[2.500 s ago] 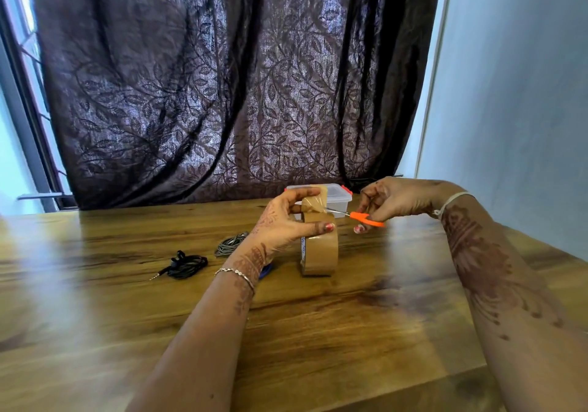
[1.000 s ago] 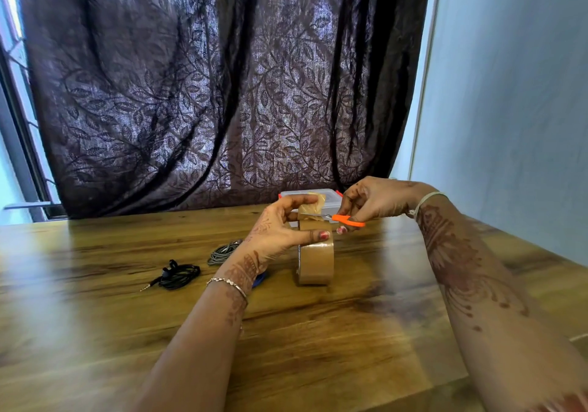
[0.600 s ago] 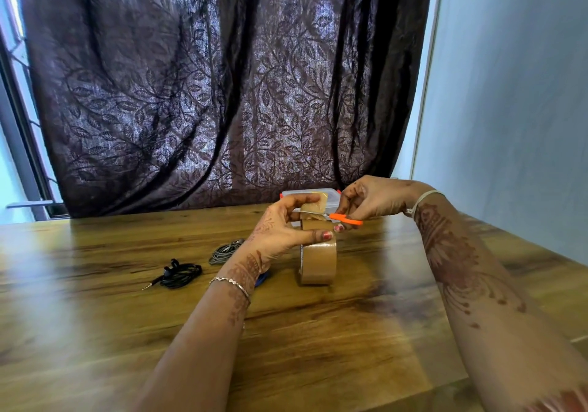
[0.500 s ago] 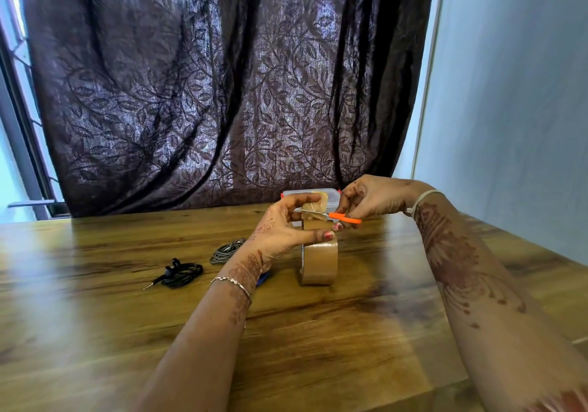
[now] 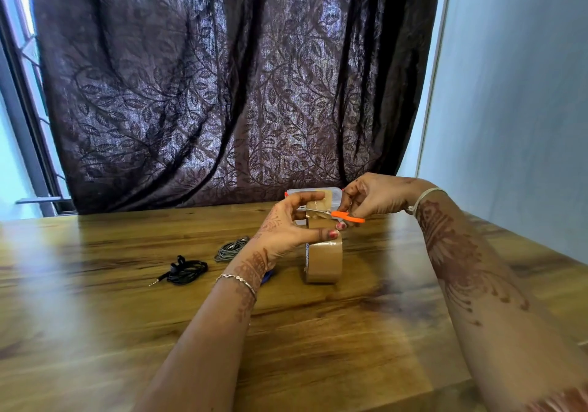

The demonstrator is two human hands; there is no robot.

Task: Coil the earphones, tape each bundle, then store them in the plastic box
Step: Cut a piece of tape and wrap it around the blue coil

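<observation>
A brown tape roll [image 5: 325, 260] stands on edge mid-table. My left hand [image 5: 286, 230] pinches a strip of tape [image 5: 322, 203] pulled up from it, thumb pressing the roll's top. My right hand [image 5: 372, 200] holds orange-handled scissors [image 5: 345, 216], whose blades lie across the strip. The clear plastic box [image 5: 335, 192] with orange clips sits behind, mostly hidden by the hands and tape. A coiled black earphone [image 5: 186, 271] and a coiled grey earphone [image 5: 230, 248] lie on the table to the left.
The wooden table [image 5: 286, 332] ends at a dark patterned curtain [image 5: 222, 93]. A small blue object [image 5: 268, 276] peeks out under my left wrist. A pale wall stands to the right, a window frame to the far left.
The scissors have moved left, from beside the tape strip to across it. My left hand still holds the strip up from the roll.
</observation>
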